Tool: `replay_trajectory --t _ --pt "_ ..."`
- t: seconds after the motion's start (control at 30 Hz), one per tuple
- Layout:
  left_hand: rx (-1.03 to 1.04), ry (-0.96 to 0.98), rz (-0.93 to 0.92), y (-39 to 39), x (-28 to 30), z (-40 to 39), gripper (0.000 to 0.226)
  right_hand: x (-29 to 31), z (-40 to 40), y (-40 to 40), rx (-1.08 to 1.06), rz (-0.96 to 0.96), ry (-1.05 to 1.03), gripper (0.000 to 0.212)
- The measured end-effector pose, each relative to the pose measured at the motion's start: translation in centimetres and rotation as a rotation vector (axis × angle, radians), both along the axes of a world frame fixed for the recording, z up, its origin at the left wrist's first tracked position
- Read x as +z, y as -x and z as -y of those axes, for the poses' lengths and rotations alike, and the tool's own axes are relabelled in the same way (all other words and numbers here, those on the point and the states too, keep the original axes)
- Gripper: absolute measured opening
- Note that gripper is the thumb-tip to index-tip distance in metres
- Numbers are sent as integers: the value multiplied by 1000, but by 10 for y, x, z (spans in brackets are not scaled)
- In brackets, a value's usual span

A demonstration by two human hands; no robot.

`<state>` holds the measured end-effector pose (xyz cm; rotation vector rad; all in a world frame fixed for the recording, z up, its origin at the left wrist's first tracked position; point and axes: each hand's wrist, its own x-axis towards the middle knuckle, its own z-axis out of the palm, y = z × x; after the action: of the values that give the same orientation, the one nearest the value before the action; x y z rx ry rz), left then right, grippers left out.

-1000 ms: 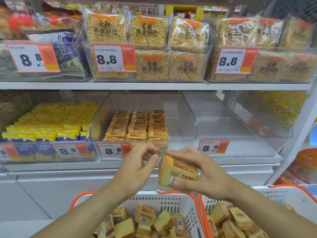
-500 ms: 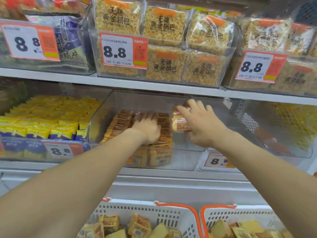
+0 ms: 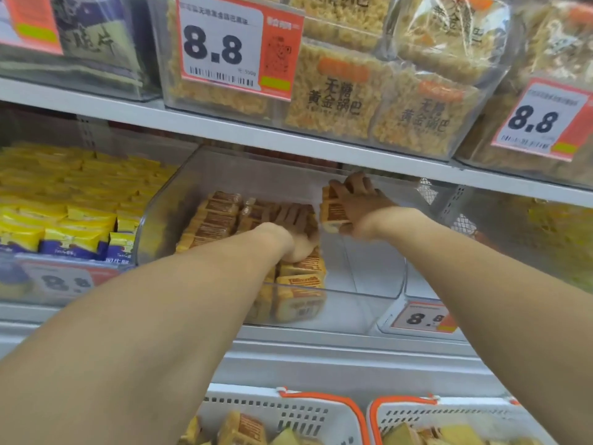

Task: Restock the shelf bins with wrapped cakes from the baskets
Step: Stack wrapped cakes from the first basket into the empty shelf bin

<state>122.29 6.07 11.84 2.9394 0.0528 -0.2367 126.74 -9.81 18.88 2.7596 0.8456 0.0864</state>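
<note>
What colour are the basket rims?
Orange, on white baskets; head view shows them.

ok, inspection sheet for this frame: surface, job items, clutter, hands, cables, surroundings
surface: white shelf carrying clear bins; the middle clear bin has bare floor on its right side.
job's things: rows of wrapped cakes fill the bin's left part; one wrapped cake is held beside them; two baskets below hold more cakes.
clutter: nothing seen.
grippers: left hand rests flat on the stocked rows; right hand grips the single cake inside the bin.
cables: nothing seen.
surroundings: yellow packets in the left bin; rice-crisp packs and 8.8 price tags on the shelf above.
</note>
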Motion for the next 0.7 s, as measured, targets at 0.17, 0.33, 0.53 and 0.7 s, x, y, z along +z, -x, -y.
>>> replay_trajectory --t 0.17,0.33,0.53,0.7 --pt "-35 19 -39 6 7 -3 76 -8 -17 -14 -47 77 214 94" --pt "-35 22 -42 12 10 -7 78 -24 -25 -25 -82 55 275 98" --pt "-34 33 -35 14 10 -8 80 -28 -28 -27 -122 -44 192 99" --pt "-32 22 -79 8 8 -15 88 -19 -28 -32 -130 -103 193 91"
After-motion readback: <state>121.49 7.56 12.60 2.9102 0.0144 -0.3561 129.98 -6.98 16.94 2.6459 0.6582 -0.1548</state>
